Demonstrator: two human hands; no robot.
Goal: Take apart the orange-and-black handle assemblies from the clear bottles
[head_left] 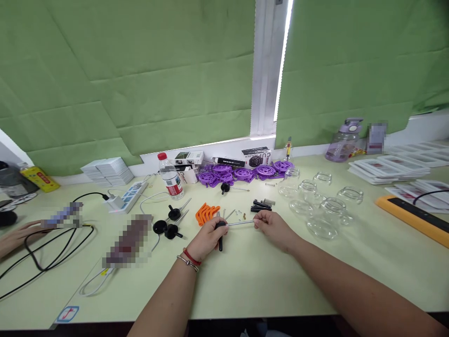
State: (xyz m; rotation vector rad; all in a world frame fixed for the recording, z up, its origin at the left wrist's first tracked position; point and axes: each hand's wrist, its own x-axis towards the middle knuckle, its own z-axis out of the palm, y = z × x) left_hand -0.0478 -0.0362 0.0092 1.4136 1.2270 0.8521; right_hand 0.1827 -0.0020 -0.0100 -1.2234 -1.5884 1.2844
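Observation:
My left hand [209, 236] is closed round a black crank part with a thin metal rod [241, 223], the rod pointing to the right. At its far end the rod meets my right hand [268, 223], whose fingers are pinched on the tip; any small piece between them is too small to make out. Behind my left hand lie orange angled pieces [206, 214]. Tiny metal bits [244, 216] are scattered just behind the rod. Black tubes [260, 206] and a coil spring [269, 201] lie past my right hand.
Similar black cranks [171, 231] lie on the left. Purple round frames [243, 174] line the back, beside a water bottle [170, 176]. Glass jars [322, 227] stand at right, near an orange-edged device [414, 220]. Another person's hand [24, 234] holds a phone at far left, among cables.

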